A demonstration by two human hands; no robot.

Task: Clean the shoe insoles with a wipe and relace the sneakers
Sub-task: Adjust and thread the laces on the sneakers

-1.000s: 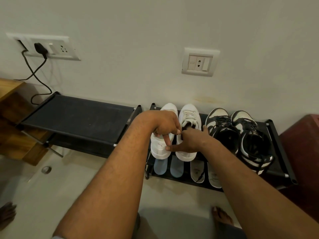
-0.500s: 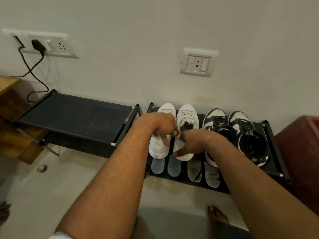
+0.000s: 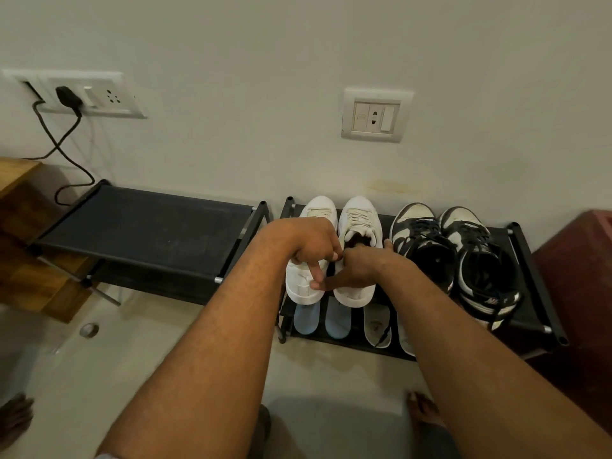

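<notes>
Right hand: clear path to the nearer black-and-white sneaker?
Likely yes: right hand holds the right white sneaker, and the black-and-white sneaker stands right beside it, same shelf, nothing between.

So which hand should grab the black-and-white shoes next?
Probably the right hand: it is right beside the black-and-white sneakers, while the left hand is farther off, over the left white sneaker.
</notes>
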